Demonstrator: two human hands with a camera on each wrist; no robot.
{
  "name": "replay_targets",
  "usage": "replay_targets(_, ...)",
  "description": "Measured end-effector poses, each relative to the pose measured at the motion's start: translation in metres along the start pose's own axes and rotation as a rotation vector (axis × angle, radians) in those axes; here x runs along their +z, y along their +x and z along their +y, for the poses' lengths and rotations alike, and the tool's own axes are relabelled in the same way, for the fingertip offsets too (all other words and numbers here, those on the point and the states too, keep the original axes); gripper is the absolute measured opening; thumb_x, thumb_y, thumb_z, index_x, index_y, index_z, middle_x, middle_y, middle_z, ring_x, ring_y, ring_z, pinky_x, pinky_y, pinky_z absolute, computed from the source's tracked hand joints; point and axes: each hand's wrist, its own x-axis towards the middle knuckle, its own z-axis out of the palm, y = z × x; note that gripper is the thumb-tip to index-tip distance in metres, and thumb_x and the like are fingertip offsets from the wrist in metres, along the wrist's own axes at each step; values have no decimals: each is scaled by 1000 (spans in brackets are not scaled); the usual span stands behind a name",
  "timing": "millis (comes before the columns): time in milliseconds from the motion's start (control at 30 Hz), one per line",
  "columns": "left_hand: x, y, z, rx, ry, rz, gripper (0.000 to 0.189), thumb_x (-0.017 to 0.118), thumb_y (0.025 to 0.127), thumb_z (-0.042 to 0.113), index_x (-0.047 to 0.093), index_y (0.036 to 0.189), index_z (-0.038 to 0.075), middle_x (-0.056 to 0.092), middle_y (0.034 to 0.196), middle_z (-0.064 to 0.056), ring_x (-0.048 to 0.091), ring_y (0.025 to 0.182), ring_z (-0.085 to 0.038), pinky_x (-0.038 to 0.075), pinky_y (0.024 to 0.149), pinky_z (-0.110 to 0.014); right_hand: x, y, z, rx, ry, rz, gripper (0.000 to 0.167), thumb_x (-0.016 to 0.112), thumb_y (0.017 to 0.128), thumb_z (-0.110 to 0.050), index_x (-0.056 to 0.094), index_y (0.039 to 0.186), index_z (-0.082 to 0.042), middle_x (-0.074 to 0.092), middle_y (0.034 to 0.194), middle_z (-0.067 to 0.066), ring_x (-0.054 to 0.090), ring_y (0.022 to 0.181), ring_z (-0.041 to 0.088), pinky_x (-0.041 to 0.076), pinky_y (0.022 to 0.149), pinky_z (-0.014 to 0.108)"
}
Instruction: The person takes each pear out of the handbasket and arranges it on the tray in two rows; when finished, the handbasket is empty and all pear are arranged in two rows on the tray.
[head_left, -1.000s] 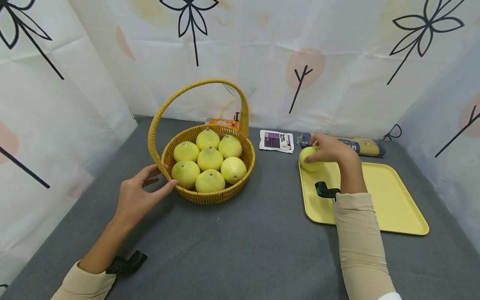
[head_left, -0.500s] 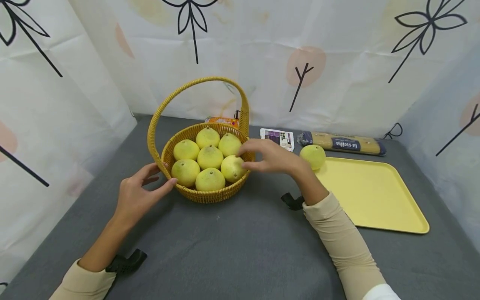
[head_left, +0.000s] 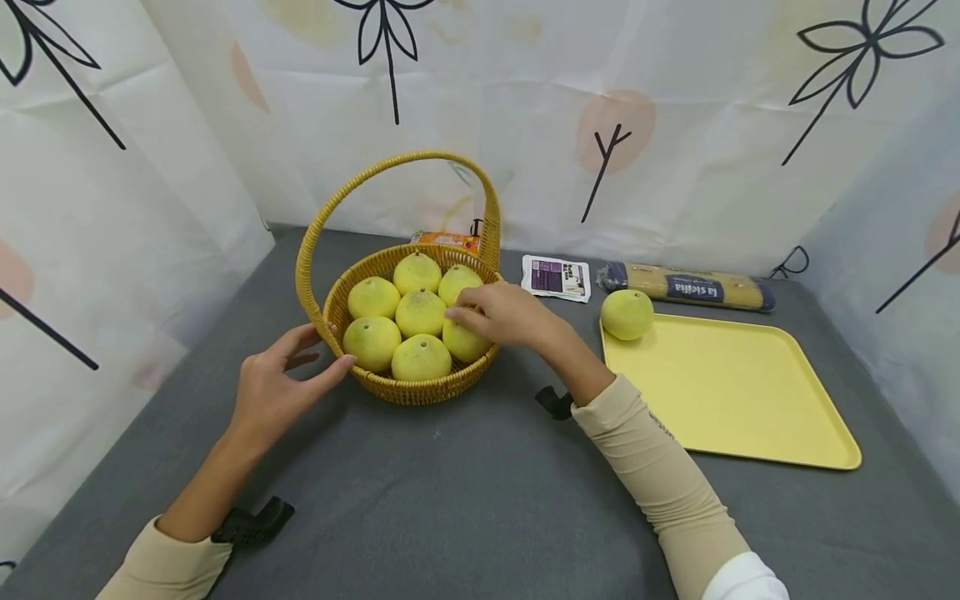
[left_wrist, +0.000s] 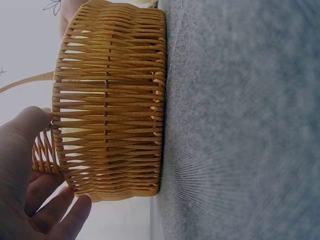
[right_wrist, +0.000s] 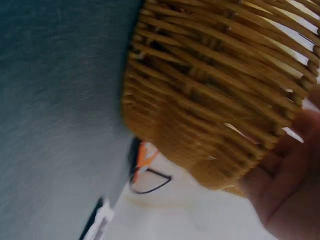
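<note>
A yellow wicker basket [head_left: 416,392] with a tall arched handle stands on the grey cloth, filled with several yellow-green citrus fruits [head_left: 421,358]. My left hand [head_left: 277,392] holds its left side, thumb on the rim and fingers near the handle's foot. In the left wrist view, the thumb [left_wrist: 32,120] touches the rim. My right hand [head_left: 510,315] reaches over the right rim, with its fingers curled over the rightmost citrus fruit [head_left: 461,340] and partly hiding it. The right wrist view shows only the basket's outer weave beside that hand; the fruit is hidden there.
A yellow tray [head_left: 750,392] lies at the right, with one citrus fruit [head_left: 627,314] at its far-left corner. Along the back are a pasta packet [head_left: 690,286], a white-and-purple sachet [head_left: 556,278] and an orange packet [head_left: 450,242] behind the basket. Patterned curtains [head_left: 525,125] surround the table.
My right hand has left the fruit on the tray's corner and moved left to the basket, onto its rightmost fruit. The left hand has stayed on the basket.
</note>
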Motion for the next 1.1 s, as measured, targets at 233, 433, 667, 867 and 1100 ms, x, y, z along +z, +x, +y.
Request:
replay_targets(233, 1, 0, 0, 12, -6, 9, 51, 89, 76, 10, 69, 122, 2, 72, 113, -10, 60, 103, 8, 57, 82, -17, 0, -1, -6, 40, -48, -131, 59, 75, 87, -40, 58, 134, -8, 60, 121, 7, 55, 101, 19, 50, 84, 37)
replay_targets(433, 1, 1, 0, 12, -9, 9, 51, 88, 76, 10, 69, 122, 1, 72, 113, -12, 59, 104, 10, 55, 82, -13, 5, -2, -2, 50, 29, -43, 61, 80, 80, -31, 57, 131, -7, 62, 120, 7, 56, 100, 19, 51, 83, 35)
replay_targets(667, 0, 0, 0, 15, -12, 8, 51, 88, 76, 10, 69, 123, 1, 72, 114, -11, 59, 104, 10, 56, 82, -15, 11, -7, -4, 16, 46, 60, 56, 79, 79, -28, 62, 128, -8, 61, 119, 9, 55, 103, 21, 51, 82, 36)
replay_targets(867, 0, 0, -1, 12, -12, 6, 51, 88, 77, 10, 69, 123, 2, 72, 114, -10, 60, 104, 8, 57, 82, -16, 12, -10, -5, 17, 68, 110, 56, 79, 78, -28, 63, 129, -9, 60, 122, 8, 54, 106, 21, 51, 82, 37)
replay_targets(1100, 1, 1, -2, 13, -10, 8, 51, 88, 76, 10, 69, 123, 3, 73, 113, -10, 61, 103, 7, 55, 82, -13, 13, -12, -6, 34, 77, 145, 59, 80, 78, -29, 63, 131, -7, 60, 125, 9, 55, 111, 21, 52, 87, 37)
